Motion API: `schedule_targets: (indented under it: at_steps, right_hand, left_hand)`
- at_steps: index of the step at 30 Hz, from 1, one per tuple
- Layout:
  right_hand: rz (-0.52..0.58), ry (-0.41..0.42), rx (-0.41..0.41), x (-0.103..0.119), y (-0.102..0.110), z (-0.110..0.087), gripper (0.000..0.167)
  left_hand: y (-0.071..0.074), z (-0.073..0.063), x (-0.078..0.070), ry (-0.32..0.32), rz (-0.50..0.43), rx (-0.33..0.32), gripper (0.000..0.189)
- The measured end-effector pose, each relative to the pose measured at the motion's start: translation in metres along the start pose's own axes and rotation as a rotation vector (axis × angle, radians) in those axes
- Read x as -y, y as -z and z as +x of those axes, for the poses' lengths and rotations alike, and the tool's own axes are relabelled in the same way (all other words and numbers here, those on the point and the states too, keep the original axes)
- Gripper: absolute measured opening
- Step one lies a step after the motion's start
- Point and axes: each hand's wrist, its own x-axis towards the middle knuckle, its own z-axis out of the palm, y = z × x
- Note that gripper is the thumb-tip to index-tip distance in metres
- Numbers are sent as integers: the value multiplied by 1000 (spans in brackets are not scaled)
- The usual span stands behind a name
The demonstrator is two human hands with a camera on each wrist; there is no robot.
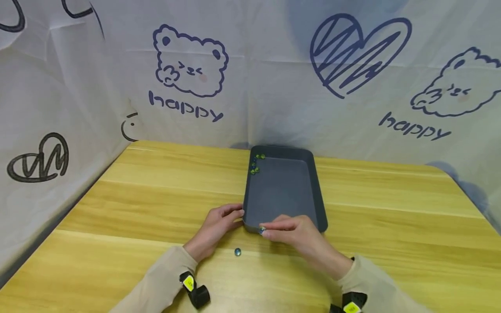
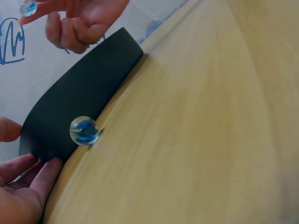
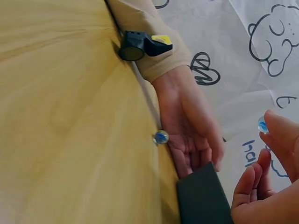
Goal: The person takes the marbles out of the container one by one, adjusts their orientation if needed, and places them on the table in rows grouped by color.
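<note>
My right hand (image 1: 303, 234) pinches a clear glass marble (image 3: 263, 124) with blue inside between thumb and index finger. In the head view that hand is over the front edge of a dark grey rectangular tray (image 1: 282, 191). My left hand (image 1: 215, 228) touches the tray's outer wall near its front left corner, its fingers fairly straight. A second clear marble (image 2: 84, 130) with blue swirls lies on the table just in front of the tray, between the two forearms. Several green and blue marbles (image 1: 254, 170) sit along the tray's far left inner side.
A wood-grain table (image 1: 391, 217) carries the tray, which stands near the back edge. Behind and to the left hangs a white cloth (image 1: 274, 108) with drawn bears, hearts and writing. Each wrist wears a small black camera (image 1: 199, 295) over a beige sleeve (image 1: 160, 278).
</note>
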Motion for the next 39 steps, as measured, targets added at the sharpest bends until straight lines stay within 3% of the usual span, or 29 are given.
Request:
schedule_targets:
  at_steps: [10,16,39]
  right_hand:
    - [43,-1,47,-11,-5,-11,34]
    - [12,-11,23,-17,-9,-10,31]
    - [-233,8,18,-32,-19,-5,24]
  left_hand:
    - [1,0,1,4,4,2,35]
    - [1,2,2,8,1,6,36]
    - [-1,3,-1,8,-5,12,36]
